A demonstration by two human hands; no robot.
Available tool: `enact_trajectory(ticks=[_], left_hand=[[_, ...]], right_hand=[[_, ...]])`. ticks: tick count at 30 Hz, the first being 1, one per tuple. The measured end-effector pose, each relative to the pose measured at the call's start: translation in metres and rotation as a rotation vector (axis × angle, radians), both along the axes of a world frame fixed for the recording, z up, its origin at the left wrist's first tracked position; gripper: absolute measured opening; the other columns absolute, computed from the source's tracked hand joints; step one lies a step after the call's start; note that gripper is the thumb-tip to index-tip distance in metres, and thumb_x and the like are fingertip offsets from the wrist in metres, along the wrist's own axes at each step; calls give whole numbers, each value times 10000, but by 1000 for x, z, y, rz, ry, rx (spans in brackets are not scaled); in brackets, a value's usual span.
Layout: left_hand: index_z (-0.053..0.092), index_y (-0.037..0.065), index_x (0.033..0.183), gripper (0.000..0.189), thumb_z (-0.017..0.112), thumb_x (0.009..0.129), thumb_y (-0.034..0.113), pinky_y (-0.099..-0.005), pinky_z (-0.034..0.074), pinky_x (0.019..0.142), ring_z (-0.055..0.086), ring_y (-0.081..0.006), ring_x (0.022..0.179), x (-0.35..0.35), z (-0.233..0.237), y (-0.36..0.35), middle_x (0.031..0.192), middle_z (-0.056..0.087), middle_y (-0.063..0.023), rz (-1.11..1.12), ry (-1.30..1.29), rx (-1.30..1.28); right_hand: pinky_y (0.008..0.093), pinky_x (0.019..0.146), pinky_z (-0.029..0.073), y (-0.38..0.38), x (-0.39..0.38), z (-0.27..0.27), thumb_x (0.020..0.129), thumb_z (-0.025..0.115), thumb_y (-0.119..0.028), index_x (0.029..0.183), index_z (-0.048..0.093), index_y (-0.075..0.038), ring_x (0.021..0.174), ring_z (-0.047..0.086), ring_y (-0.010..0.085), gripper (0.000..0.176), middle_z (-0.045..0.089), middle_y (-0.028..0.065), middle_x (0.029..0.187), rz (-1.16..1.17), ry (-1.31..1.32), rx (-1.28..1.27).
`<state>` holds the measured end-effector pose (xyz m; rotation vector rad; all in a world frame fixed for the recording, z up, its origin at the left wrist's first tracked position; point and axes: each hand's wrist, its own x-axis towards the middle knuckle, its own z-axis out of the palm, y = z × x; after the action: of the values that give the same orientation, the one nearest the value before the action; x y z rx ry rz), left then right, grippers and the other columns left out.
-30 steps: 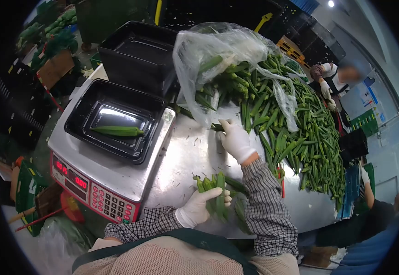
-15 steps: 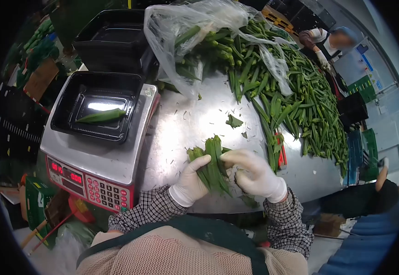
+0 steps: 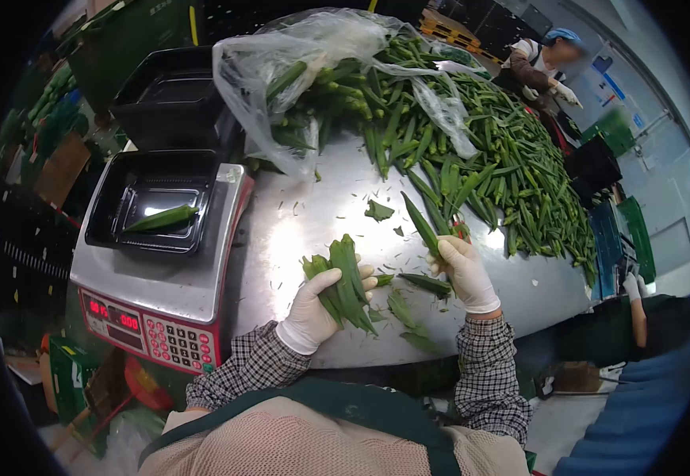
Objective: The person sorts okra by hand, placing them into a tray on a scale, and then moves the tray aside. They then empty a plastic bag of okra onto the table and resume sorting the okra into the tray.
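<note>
My left hand, in a white glove, is closed around a bunch of okra above the front of the metal table. To its right, my right hand pinches a single okra pod that points up and to the left. Between the hands a loose okra pod and some leafy scraps lie on the table. One okra pod rests in a black plastic tray on the weighing scale at the left.
A large heap of okra covers the back and right of the table, partly under a clear plastic bag. Stacked black trays stand behind the scale. A gloved co-worker stands beyond the heap; another person's hands show at right.
My right hand has moved away from the bunch, up and to the right, and now holds a single okra pod. My left hand keeps its bunch. The view has shifted slightly.
</note>
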<state>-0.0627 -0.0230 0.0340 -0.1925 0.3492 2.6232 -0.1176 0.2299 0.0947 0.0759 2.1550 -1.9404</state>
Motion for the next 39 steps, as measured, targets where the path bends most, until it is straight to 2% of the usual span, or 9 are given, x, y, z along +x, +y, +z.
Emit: enact_trajectory(ticks=[6,9,12,16,21,23,30,37,39], left_hand=[[420,-3,1270,436,454,942,282,-425,484,882,576,-320,1046,2,6,5,1182,547,-215,-91,22,11],[386,5,1304,471,406,965,331,-428,479,889,570,-313,1061,6,10,6,1192,539,-209,-275,62,106],[343,16,1338,522,506,923,288,-399,480,916,570,-294,1071,10,10,6,1213,524,-196,-356,255,-14],[334,-2,1338,535,549,882,178,-395,497,908,566,-306,1082,7,10,3,1242,503,-207,-307,191,-36],[351,-47,1315,501,507,895,175,-425,467,959,557,-316,1096,8,2,2,1245,492,-236,-214,74,88],[351,-53,1311,502,497,897,190,-439,469,949,547,-334,1104,8,1,4,1261,479,-239,-195,88,34],[343,-60,1311,491,478,908,185,-460,463,954,541,-344,1113,10,0,6,1267,474,-237,-150,96,34],[357,-52,1304,467,469,921,191,-480,451,967,533,-341,1127,9,1,7,1260,483,-228,-109,66,37],[358,-46,1305,469,475,920,195,-484,445,972,529,-343,1132,9,-1,7,1264,481,-227,-107,77,25]], right_hand=[[270,733,473,-11,10,17,882,556,-149,1052,577,22,772,584,144,242,617,74,857,236,-82,-2],[241,718,477,-33,18,39,860,597,-175,1078,587,12,766,579,114,287,634,82,911,661,104,140],[256,721,480,-54,16,33,825,628,-151,1077,592,-3,766,592,132,295,618,87,912,667,359,390],[239,683,461,-73,19,38,782,663,-92,1045,600,-14,750,558,130,281,563,81,916,429,401,427],[367,743,480,31,-6,-17,762,632,-116,984,616,-14,794,590,310,245,579,161,931,-90,598,1145],[436,757,475,66,0,-33,755,579,-125,981,632,-31,849,586,356,251,600,185,916,-165,386,1324],[428,767,466,138,3,-58,766,587,-122,920,641,-24,855,576,360,191,611,183,886,-373,310,1308],[397,718,478,56,-25,-36,785,589,-106,883,641,-46,812,584,334,126,604,150,836,-165,630,948],[405,702,484,41,-47,-43,807,567,-156,866,640,-45,792,590,330,145,608,148,843,-88,678,1098]])
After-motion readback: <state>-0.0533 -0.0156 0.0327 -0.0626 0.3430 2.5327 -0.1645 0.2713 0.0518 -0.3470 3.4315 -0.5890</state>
